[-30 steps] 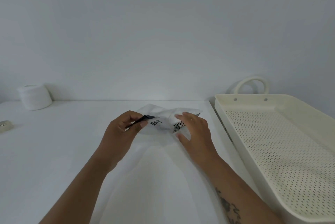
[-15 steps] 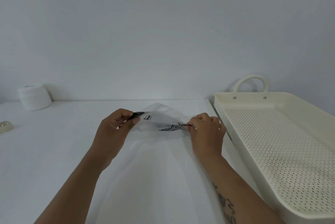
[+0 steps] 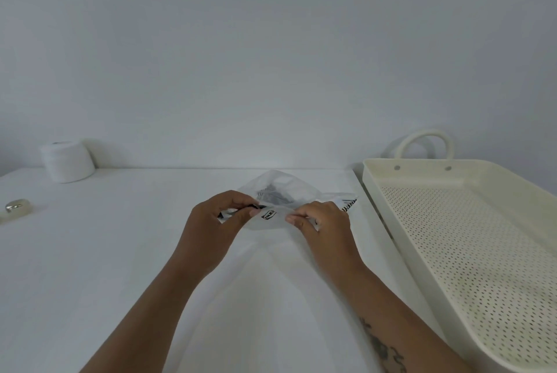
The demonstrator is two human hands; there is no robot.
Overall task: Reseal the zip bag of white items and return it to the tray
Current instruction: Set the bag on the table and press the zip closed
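Single head-worn wide-angle view, looking forward and down across the white tabletop toward the plain wall, close above the tabletop's near edge

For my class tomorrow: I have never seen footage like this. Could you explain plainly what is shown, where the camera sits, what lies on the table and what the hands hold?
There is no machine here. A person wears a wide-angle camera on the head, looking forward and down, so you see their own two bare arms reaching out from the bottom edge.

The left hand and the right hand each pinch the near edge of a clear zip bag, above a white table. What is inside the bag is hard to make out.

To the right stands a cream perforated tray with a loop handle; nothing shows in the visible part. At the far left are a white roll and a small shiny object that is too small to identify.
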